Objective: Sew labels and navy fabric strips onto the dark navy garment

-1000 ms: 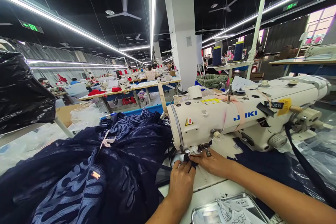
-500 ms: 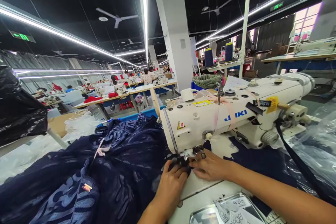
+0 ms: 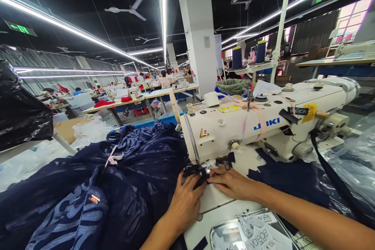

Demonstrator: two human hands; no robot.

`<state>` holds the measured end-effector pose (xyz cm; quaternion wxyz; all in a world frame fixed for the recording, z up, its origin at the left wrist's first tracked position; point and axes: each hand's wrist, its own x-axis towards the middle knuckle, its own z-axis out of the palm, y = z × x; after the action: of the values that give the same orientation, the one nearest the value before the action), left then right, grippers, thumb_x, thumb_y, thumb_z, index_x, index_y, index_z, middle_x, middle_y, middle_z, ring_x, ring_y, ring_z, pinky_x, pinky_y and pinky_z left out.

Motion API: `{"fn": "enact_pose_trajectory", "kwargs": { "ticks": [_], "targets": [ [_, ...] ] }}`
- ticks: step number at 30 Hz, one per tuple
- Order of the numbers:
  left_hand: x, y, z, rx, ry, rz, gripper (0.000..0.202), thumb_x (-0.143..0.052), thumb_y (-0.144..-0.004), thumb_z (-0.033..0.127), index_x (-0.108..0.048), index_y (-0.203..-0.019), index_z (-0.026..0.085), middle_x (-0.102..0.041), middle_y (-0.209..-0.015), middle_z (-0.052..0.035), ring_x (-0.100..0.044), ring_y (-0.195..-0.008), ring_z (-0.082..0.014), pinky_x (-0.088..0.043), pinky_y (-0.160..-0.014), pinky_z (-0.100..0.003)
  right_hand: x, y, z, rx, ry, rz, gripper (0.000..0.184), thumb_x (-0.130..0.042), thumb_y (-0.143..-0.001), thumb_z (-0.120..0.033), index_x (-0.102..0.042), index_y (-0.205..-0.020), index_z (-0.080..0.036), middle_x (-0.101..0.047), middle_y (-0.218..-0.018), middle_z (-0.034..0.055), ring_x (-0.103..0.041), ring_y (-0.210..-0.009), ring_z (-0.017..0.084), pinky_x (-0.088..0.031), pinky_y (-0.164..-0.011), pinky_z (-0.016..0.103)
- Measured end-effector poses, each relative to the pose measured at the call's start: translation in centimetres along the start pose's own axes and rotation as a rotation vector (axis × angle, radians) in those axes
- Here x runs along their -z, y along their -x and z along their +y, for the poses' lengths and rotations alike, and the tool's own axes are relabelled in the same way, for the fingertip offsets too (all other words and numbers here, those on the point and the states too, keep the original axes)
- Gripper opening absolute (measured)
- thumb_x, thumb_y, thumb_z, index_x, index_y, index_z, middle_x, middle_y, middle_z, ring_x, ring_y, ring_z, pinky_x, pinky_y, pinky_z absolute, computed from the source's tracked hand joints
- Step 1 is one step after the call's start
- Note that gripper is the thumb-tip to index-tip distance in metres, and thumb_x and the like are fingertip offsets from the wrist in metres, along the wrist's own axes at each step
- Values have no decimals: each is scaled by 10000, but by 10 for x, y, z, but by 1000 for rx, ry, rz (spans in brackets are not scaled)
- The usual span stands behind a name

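A cream JUKI sewing machine (image 3: 263, 125) stands in front of me. A large heap of navy patterned fabric (image 3: 96, 191) covers the table to its left. My left hand (image 3: 186, 201) lies on the dark cloth just under the needle area, fingers pressed together on it. My right hand (image 3: 231, 181) reaches in from the right, its fingers flat and pinching the same dark piece beside the presser foot (image 3: 202, 170). The two hands almost touch at their fingertips.
A metal tray (image 3: 222, 232) with printed paper labels (image 3: 258, 236) sits at the near edge. Clear plastic sheeting (image 3: 357, 152) lies at the right, a black bag (image 3: 20, 113) at the left. Two blue thread cones (image 3: 248, 55) stand behind the machine. Other workers sit at far tables.
The view has shifted slightly. Both hands have slid a little to the left under the needle, staying on the dark cloth.
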<state>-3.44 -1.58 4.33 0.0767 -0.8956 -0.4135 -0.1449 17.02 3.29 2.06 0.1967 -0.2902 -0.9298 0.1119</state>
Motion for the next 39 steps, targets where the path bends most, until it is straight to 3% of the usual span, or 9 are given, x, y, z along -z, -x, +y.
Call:
{"fn": "enact_pose_trajectory", "kwargs": {
  "ticks": [6, 12, 16, 20, 25, 39],
  "targets": [
    [2, 1, -7, -14, 18, 6, 513, -404, -653, -22, -576, -1066, 229, -596, -1110, -68, -509, -1061, -225, -291, -962, -558, 4, 0, -8, 77, 158, 36, 251, -398, -846, -101, -597, -984, -167, -576, -980, 70, -531, -865, 183, -429, -771, 310],
    [-1, -3, -27, 128, -95, 290, 427, -335, -702, -43, -592, -978, 157, -665, -827, -57, -614, -767, -174, -434, -856, -450, 0, 0, -11, 149, 321, 50, 193, -400, -843, -77, -573, -887, -151, -574, -889, 72, -519, -798, 180, -435, -694, 285],
    [1, -4, -22, 35, -21, 385, 430, -334, -682, -21, -605, -954, 173, -657, -897, -66, -601, -858, -178, -435, -866, -438, -5, 1, -10, 141, 349, 73, 189, -421, -827, -70, -567, -905, -162, -568, -895, 71, -516, -832, 194, -435, -698, 296],
    [1, -2, -9, -96, 41, 276, 365, -387, -722, 54, -609, -984, 179, -643, -1001, -85, -554, -1001, -213, -392, -917, -466, -2, 2, -14, 123, 351, 97, 211, -412, -823, -61, -562, -934, -159, -564, -936, 76, -518, -862, 195, -434, -737, 306],
    [-3, 0, -8, -120, 39, 79, 445, -400, -677, 52, -582, -1059, 192, -622, -1092, -73, -538, -1044, -221, -397, -908, -470, 5, 1, -17, 132, 350, 78, 198, -416, -815, -68, -566, -918, -147, -571, -941, 79, -528, -857, 193, -435, -749, 303],
    [-7, 0, -9, -37, 37, -50, 448, -416, -733, 44, -544, -1137, 188, -577, -1169, -81, -517, -1083, -228, -381, -927, -462, 6, -2, -15, 145, 376, 73, 187, -424, -825, -95, -563, -945, -136, -591, -951, 81, -548, -844, 199, -450, -712, 314]
  ]
}}
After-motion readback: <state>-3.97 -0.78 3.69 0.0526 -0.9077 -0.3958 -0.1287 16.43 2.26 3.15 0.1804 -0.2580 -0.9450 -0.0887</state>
